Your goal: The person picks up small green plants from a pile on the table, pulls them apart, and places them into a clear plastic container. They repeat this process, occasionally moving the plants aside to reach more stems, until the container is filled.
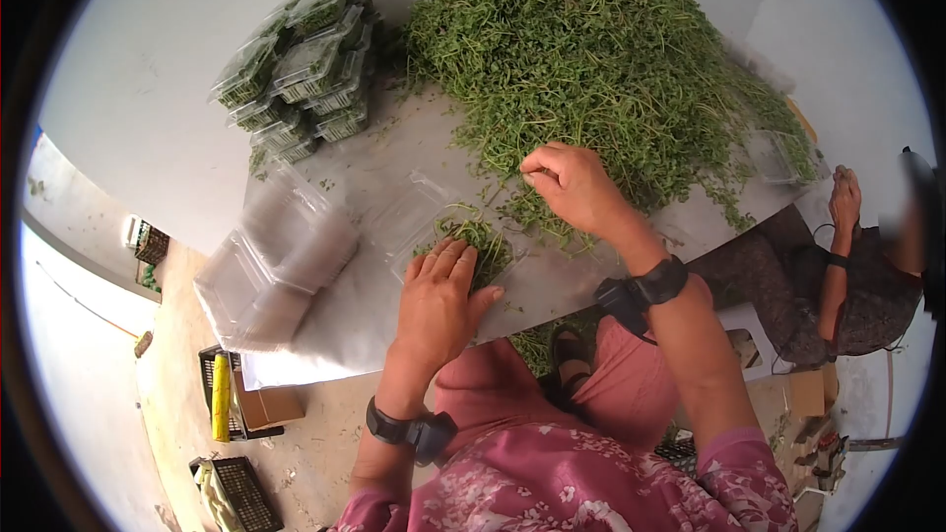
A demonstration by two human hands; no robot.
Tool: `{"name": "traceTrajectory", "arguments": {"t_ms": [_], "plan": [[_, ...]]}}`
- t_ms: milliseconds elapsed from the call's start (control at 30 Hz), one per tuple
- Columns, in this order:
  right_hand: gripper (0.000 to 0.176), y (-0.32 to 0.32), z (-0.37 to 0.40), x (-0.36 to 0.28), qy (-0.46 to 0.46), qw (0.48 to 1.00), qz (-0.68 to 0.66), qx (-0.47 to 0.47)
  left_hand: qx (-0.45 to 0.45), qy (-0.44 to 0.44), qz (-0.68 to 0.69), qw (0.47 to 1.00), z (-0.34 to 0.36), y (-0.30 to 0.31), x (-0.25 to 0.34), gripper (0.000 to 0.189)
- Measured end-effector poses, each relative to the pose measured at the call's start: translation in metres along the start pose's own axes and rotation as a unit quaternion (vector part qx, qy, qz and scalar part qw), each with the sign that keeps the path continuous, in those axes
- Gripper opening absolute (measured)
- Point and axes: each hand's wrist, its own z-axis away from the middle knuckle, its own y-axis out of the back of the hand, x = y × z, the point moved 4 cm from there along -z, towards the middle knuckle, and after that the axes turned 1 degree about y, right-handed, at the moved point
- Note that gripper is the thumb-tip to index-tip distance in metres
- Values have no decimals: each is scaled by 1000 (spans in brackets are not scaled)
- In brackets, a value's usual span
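My left hand (439, 300) lies with its fingers stretched out over a clump of green herb sprigs (483, 236), pressing on it. The clump sits in an open clear plastic clamshell box (412, 207), whose lid leans back toward the pile. My right hand (572, 187) is closed in a pinch just in front of the big heap of leafy herbs (591, 69); what its fingertips hold is too small to make out. To the left of my left hand stand nested, open clear clamshell boxes (286, 246).
Filled, closed clamshell boxes (320, 59) are stacked at the back left of the table (394, 138). Another clear box (774, 158) lies at the right edge, near a co-worker's hand (844, 199). Black crates (236, 493) stand on the floor at left.
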Motion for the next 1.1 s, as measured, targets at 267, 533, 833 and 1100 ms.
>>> {"name": "traceTrajectory", "arguments": {"t_ms": [267,533,833,1100], "plan": [[13,-18,5,-3,31,999,4,-43,-39,15,42,998,-3,0,-9,58],[12,10,1,2,33,999,30,26,85,-27,4,996,-17,29,1,42],[21,60,26,61,-156,978,118,-74,38,-53,-72,995,-51,2,-32,28],[35,48,49,59,-172,942,244,-155,62,-30,-84,994,-54,0,-31,31]]}}
